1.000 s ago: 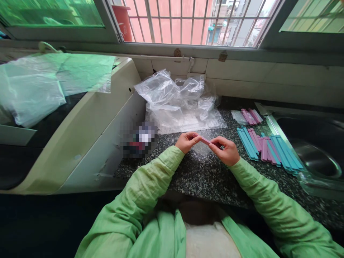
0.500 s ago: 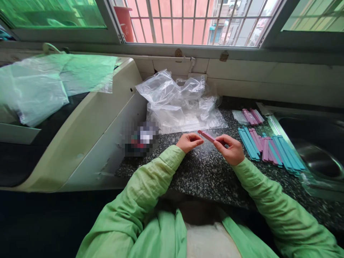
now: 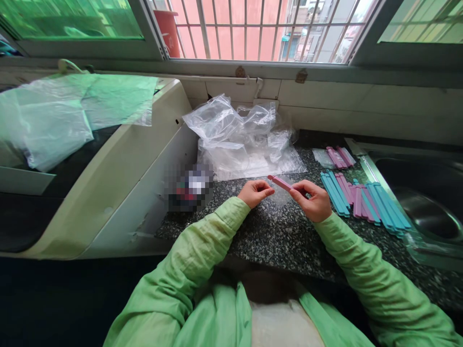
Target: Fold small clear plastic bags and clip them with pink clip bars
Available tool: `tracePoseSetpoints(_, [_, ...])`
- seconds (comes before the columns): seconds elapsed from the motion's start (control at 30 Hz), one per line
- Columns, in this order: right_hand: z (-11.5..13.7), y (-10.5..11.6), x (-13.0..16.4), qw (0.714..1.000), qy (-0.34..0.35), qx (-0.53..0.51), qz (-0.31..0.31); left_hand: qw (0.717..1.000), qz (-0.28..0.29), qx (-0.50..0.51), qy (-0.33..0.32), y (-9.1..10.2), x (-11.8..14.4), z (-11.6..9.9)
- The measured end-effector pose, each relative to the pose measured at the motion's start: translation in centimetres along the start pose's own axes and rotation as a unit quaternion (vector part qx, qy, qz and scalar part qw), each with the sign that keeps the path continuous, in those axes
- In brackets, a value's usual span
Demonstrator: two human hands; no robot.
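Between thumb and fingers, my right hand (image 3: pixel 311 198) grips a pink bag sealing clip (image 3: pixel 280 183), its free end pointing left and slightly up. Opposite it, my left hand (image 3: pixel 255 193) is closed in a pinch at the edge of a small clear plastic bag (image 3: pixel 284 195), which is faint against the dark counter. The clip's tip is close to my left fingers but apart from them. Right of my hands lie several blue clips (image 3: pixel 334 193) and pink clips (image 3: pixel 357 201) in rows.
A heap of clear plastic bags (image 3: pixel 242 135) lies behind my hands on the speckled counter (image 3: pixel 267 236). More pink clips (image 3: pixel 340 157) lie farther back. The sink (image 3: pixel 427 202) is at the right. A large cream machine (image 3: pixel 144 144) with plastic sheets stands left, beside a blurred object (image 3: pixel 190 188).
Both hands and the pink clip have shifted very slightly to the right. The grips look the same, and the other things stay put.
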State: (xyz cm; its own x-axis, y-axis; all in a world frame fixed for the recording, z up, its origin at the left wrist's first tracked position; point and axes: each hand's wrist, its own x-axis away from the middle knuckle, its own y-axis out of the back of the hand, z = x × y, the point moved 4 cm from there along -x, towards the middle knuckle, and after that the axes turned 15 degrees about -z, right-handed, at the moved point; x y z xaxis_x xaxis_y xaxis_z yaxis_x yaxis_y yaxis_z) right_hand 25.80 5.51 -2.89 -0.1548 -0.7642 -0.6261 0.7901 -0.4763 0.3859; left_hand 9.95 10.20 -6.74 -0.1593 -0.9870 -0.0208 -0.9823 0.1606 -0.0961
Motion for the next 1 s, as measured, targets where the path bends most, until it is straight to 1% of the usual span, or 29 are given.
tracePoseSetpoints(0.37, [-0.37,-0.19,0.04,1.0,0.001,-0.004,-0.002,0.999,-0.004,-0.012,-0.031,0.19,-0.04,0.52])
tracePoseSetpoints(0.47, [-0.47,-0.03,0.0,1.0,-0.007,-0.004,-0.004,0.998,0.001,-0.036,-0.043,0.25,-0.08,0.38])
tracePoseSetpoints(0.63, [-0.64,0.35,-0.21,1.0,-0.018,0.0,-0.019,0.993,0.007,-0.085,-0.083,0.31,-0.24,0.31])
tracePoseSetpoints(0.9, [-0.64,0.63,-0.39,0.999,0.0,0.007,-0.035,0.989,0.026,-0.106,-0.099,0.09,-0.3,0.77])
tracePoseSetpoints(1.0, [-0.6,0.57,-0.37,1.0,-0.005,0.005,-0.026,0.985,0.033,-0.122,-0.116,0.1,-0.25,0.58])
